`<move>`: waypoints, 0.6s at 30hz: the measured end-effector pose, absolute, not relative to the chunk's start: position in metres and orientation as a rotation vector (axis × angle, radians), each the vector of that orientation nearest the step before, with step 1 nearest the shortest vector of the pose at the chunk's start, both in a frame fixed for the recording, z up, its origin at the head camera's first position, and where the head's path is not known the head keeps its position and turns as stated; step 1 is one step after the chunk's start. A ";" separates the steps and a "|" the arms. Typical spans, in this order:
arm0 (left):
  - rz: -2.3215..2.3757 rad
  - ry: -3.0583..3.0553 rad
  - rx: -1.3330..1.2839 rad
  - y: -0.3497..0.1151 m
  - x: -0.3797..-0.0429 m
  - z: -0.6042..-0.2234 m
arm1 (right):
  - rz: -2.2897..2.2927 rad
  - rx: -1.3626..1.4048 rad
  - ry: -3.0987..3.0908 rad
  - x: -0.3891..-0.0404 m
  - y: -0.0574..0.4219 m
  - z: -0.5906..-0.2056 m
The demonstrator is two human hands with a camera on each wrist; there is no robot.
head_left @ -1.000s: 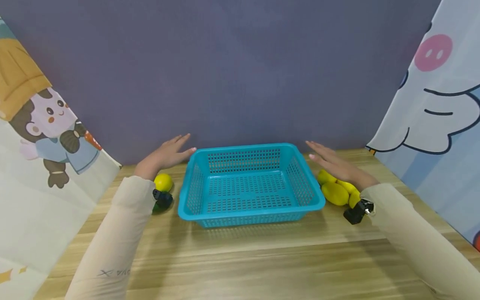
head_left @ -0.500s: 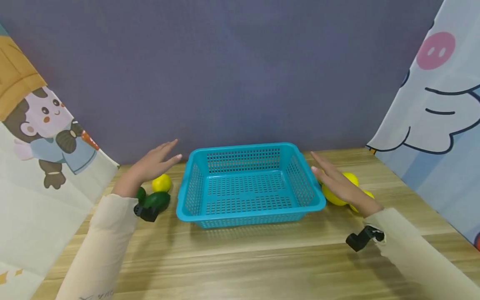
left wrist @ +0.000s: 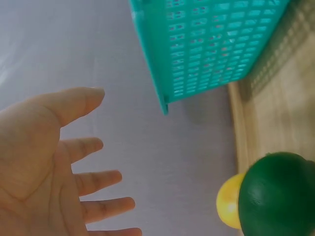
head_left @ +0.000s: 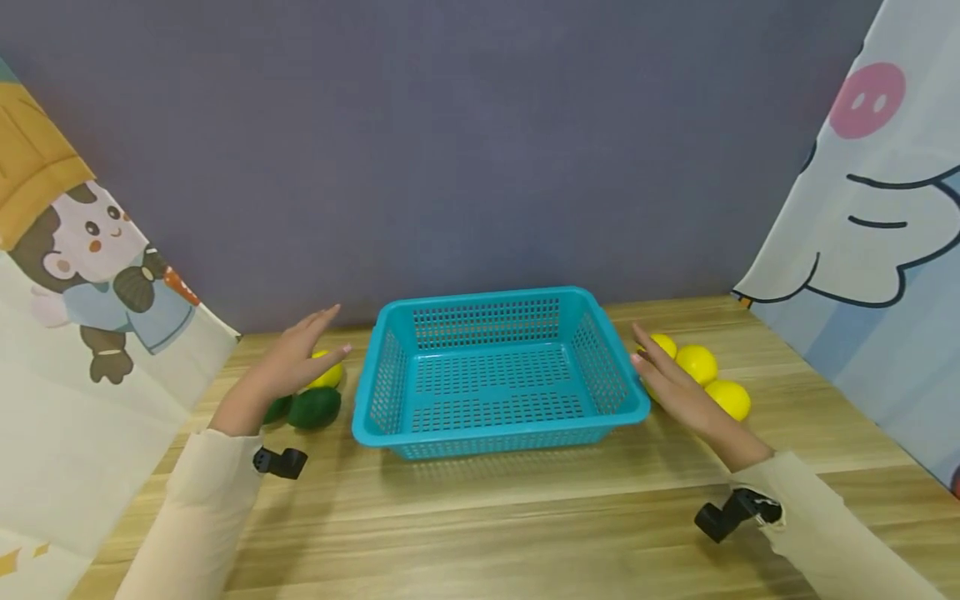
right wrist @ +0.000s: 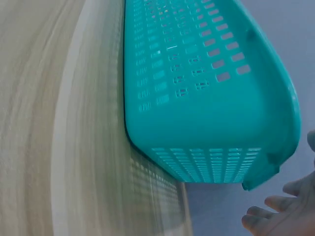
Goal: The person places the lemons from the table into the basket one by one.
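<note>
A blue perforated plastic basket (head_left: 495, 437) stands on the wooden table between my two hands, with nothing inside it. To its left, my left hand (head_left: 288, 362) hovers with straight fingers, the thumb apart, holding nothing. Below that hand lie a dark green fruit (head_left: 315, 407), part of a second green one (head_left: 278, 409) and a yellow fruit (head_left: 327, 375). In the left wrist view the palm and the spread fingers (left wrist: 101, 182) show plainly. My right hand (head_left: 678, 396) is by the basket's right rim, fingers extended and holding nothing; it partly covers several yellow fruits (head_left: 697, 364), perhaps lemons.
A grey-purple cloth (head_left: 480, 150) hangs behind the wooden table (head_left: 480, 533). Printed curtains flank it, one with a cartoon chef (head_left: 112, 250) on the left, one with a pink-snouted figure (head_left: 867, 100) on the right. Each wrist carries a small black camera (head_left: 281, 462).
Both hands have drawn back toward me and apart, the left going left and the right going right. More of the green and yellow fruits now shows. The basket stays put.
</note>
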State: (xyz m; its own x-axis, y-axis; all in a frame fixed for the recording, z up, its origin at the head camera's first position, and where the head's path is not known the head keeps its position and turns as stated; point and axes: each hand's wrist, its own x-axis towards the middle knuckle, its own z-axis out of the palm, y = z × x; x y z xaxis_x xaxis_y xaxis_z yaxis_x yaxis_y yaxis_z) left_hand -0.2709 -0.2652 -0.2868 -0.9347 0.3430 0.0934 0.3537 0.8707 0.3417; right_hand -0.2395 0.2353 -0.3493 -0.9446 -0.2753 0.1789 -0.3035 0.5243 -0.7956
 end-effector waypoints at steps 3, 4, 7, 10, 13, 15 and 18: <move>-0.537 -3.005 -0.543 -0.269 -0.267 -0.293 | 1.466 0.458 -2.722 -0.237 0.234 -0.350; -0.529 -3.005 -0.536 -0.271 -0.265 -0.295 | 1.471 0.442 -2.726 -0.236 0.233 -0.351; -0.534 -2.990 -0.531 -0.276 -0.262 -0.303 | 1.489 0.421 -2.726 -0.235 0.230 -0.352; -0.550 -2.968 -0.542 -0.281 -0.260 -0.310 | 1.495 0.419 -2.719 -0.235 0.229 -0.354; -0.558 -2.957 -0.548 -0.285 -0.259 -0.316 | 1.495 0.407 -2.723 -0.234 0.229 -0.357; -0.556 -2.960 -0.541 -0.288 -0.258 -0.320 | 1.508 0.388 -2.732 -0.233 0.230 -0.359; -0.558 -2.959 -0.539 -0.292 -0.259 -0.325 | 1.570 0.382 -2.739 -0.233 0.230 -0.361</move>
